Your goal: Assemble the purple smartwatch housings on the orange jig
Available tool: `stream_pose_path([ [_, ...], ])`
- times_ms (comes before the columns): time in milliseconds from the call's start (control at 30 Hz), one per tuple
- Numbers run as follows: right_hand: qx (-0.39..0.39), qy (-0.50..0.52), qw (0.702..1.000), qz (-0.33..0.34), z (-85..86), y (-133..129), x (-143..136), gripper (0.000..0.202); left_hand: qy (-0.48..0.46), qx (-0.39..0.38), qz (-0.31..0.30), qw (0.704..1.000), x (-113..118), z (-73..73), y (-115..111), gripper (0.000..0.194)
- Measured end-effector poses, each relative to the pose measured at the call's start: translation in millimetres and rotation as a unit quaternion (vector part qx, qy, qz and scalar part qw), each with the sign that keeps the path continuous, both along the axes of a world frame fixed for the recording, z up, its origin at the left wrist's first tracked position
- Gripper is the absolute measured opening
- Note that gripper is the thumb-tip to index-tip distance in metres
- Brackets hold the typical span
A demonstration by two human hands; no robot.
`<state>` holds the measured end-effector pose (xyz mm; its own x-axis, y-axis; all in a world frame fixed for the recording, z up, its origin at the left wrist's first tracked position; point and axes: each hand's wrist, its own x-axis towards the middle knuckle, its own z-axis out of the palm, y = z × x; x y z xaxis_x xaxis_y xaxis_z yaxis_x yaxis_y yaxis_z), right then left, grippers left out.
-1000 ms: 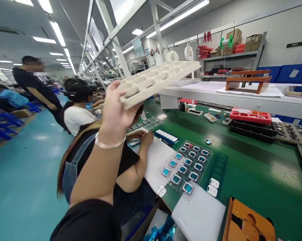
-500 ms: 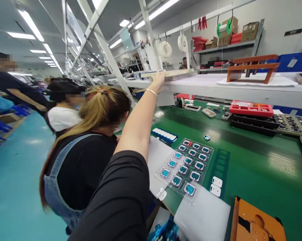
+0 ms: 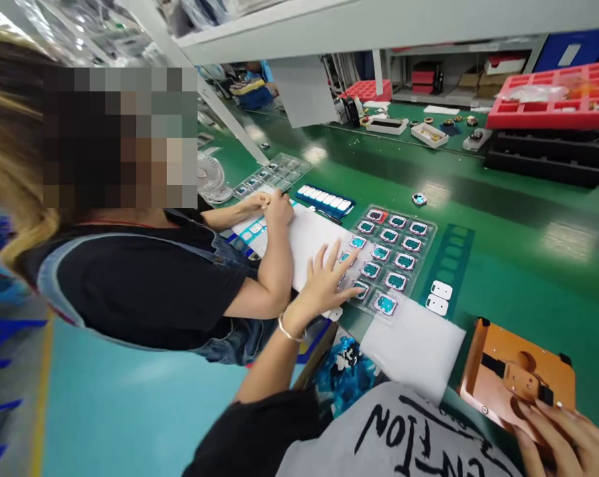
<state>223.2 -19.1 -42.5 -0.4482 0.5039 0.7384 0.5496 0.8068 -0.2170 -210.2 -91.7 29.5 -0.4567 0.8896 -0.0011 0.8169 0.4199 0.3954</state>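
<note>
My left hand, fingers spread and holding nothing, is over the near left edge of a clear plastic tray. Several small square parts with teal faces and pale rims lie in rows in the tray; my fingers hide some of them. At the lower right, my right hand has its fingers stretched over the near edge of an orange fixture block with a black strap-like piece. A white foam sheet lies between the tray and the block.
A co-worker sits close on my left, both hands together above a white sheet. A teal strip with white pieces lies right of the tray. Red and black trays are stacked at the back right. A shelf edge crosses overhead.
My left hand has come down from the raised shelf to the tray on the bench. My right hand has come into view at the orange block. The view has tilted downward.
</note>
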Motion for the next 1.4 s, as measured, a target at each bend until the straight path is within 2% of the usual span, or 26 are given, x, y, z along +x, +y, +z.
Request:
stream_pose_path([
  [33, -0.001, -0.018, 1.000, 0.023, 1.1, 0, 2, 0.071, -0.002, -0.031, 0.085, 0.996, 7, -26.7, -19, 0.078],
  [67, -0.004, -0.032, 0.999, 0.043, 2.4, 0, 5, 0.071, 0.007, -0.022, 0.145, 0.989, 9, -46.8, -32, 0.074],
  [100, -0.012, -0.041, 0.997, 0.058, 3.8, 0, 7, 0.071, 0.011, -0.012, 0.177, 0.984, 7, -60.1, -40, 0.070],
  [133, -0.020, -0.042, 0.997, 0.062, 5.0, 0, 8, 0.072, 0.014, 0.003, 0.189, 0.982, 2, -66.7, -44, 0.068],
  [200, -0.034, -0.035, 0.997, 0.061, 6.4, -1, 10, 0.071, 0.018, 0.006, 0.173, 0.985, -10, -62.9, -39, 0.070],
  [267, -0.042, -0.030, 0.997, 0.060, 5.7, -1, 10, 0.064, 0.036, -0.046, 0.184, 0.981, -11, -43.7, -24, 0.076],
  [333, -0.042, -0.015, 0.997, 0.066, 3.6, 0, 10, 0.049, 0.079, -0.114, 0.199, 0.970, 7, -20.5, 0, 0.076],
  [367, -0.037, -0.002, 0.997, 0.070, 2.4, 1, 10, 0.038, 0.106, -0.129, 0.181, 0.969, 24, -11.1, 15, 0.074],
  [400, -0.032, 0.014, 0.997, 0.074, 1.3, 2, 9, 0.027, 0.136, -0.111, 0.101, 0.979, 45, -4.9, 31, 0.067],
  [433, -0.028, 0.029, 0.996, 0.075, 0.5, 2, 9, 0.018, 0.167, -0.068, -0.026, 0.983, 67, -2.5, 48, 0.060],
  [467, -0.024, 0.042, 0.996, 0.072, 0.1, 3, 8, 0.013, 0.189, -0.032, -0.151, 0.970, 90, -3.7, 65, 0.059],
  [500, -0.023, 0.050, 0.996, 0.067, 0.3, 3, 8, 0.010, 0.204, -0.017, -0.237, 0.950, 110, -8.2, 79, 0.060],
  [533, -0.023, 0.052, 0.996, 0.063, 0.8, 2, 7, 0.009, 0.208, -0.028, -0.284, 0.936, 128, -14.9, 91, 0.066],
  [600, -0.032, 0.045, 0.996, 0.063, 2.8, 0, 7, 0.007, 0.206, -0.066, -0.318, 0.923, 149, -31.1, 105, 0.073],
  [700, -0.044, 0.039, 0.996, 0.073, 4.9, -3, 6, 0.007, 0.198, -0.066, -0.307, 0.928, 153, -51.7, 109, 0.061],
  [767, -0.045, 0.039, 0.995, 0.077, 4.7, -3, 7, 0.008, 0.193, -0.043, -0.296, 0.935, 150, -58.8, 107, 0.054],
  [867, -0.047, 0.043, 0.995, 0.083, 3.9, 0, 9, 0.008, 0.183, -0.020, -0.288, 0.940, 149, -59.1, 106, 0.052],
  [1000, -0.063, 0.050, 0.993, 0.090, 3.9, 2, 9, 0.009, 0.174, 0.002, -0.307, 0.936, 143, -49.3, 113, 0.041],
  [1100, -0.072, 0.054, 0.992, 0.093, 4.4, 0, 8, 0.010, 0.175, 0.047, -0.323, 0.929, 124, -29.8, 119, 0.037],
  [1133, -0.075, 0.055, 0.991, 0.093, 4.6, -1, 7, 0.010, 0.179, 0.082, -0.328, 0.924, 115, -19.2, 119, 0.036],
  [1200, -0.078, 0.058, 0.991, 0.090, 5.1, -2, 5, 0.011, 0.194, 0.209, -0.324, 0.902, 93, 7.5, 115, 0.032],
  [1300, -0.080, 0.064, 0.991, 0.088, 6.1, -3, 3, 0.013, 0.239, 0.377, -0.268, 0.854, 59, 46.8, 93, 0.037],
  [1367, -0.081, 0.068, 0.991, 0.086, 6.3, -4, 3, 0.012, 0.274, 0.448, -0.225, 0.821, 38, 57.5, 72, 0.044],
  [1400, -0.083, 0.069, 0.991, 0.084, 6.2, -4, 3, 0.012, 0.288, 0.470, -0.206, 0.809, 29, 55.4, 61, 0.047],
])
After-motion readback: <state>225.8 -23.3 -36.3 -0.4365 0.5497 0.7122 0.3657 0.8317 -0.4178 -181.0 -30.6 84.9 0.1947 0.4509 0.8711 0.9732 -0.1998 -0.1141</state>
